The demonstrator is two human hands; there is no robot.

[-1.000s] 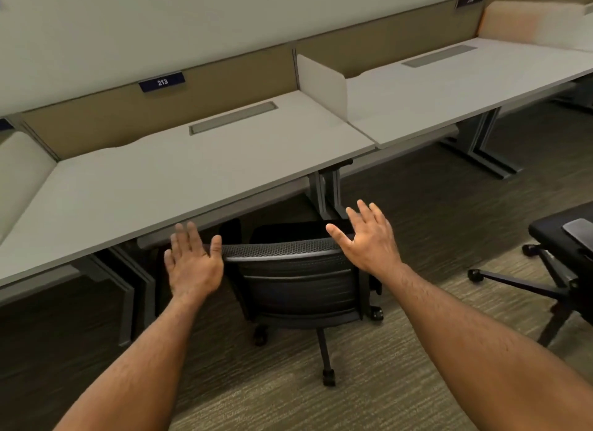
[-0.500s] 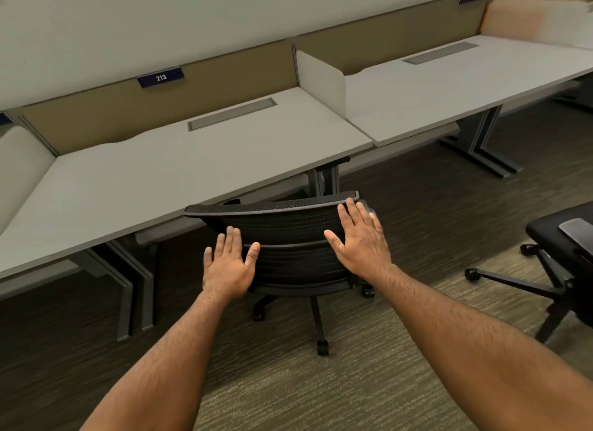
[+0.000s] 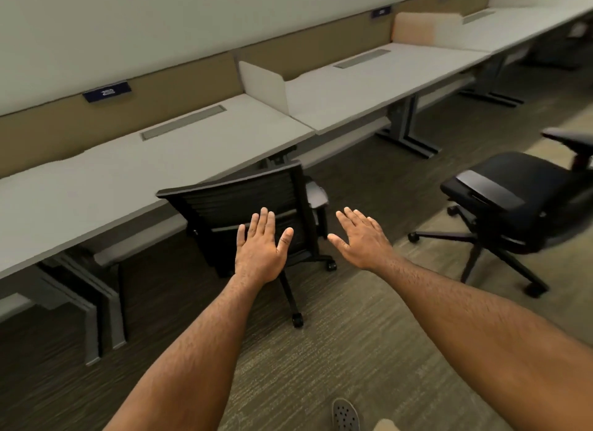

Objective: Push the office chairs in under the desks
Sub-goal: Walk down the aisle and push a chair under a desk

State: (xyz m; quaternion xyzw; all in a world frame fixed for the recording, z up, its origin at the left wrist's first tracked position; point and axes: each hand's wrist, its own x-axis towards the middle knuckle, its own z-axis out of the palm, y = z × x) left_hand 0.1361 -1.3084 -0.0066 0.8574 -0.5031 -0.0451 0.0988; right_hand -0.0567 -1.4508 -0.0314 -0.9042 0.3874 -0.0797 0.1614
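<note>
Two office chairs showed: one (image 3: 244,206) just ahead of the hands, another (image 3: 507,199) off to their right. Three desks ran beyond them (image 3: 128,173) (image 3: 369,77) (image 3: 529,19). Two hands (image 3: 260,251) (image 3: 362,238), both flat.

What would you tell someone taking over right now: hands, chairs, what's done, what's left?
Left hand: open, fingers straight, in front of the mesh-back chair; contact unclear.
Right hand: open, holds nothing, off that chair's right side.
Mesh-back chair: backrest at the near desk edge, angled, seat hidden under it.
Second chair: out on the carpet, clear of the next desk.
Left: square the first if needed, push in the second.
</note>
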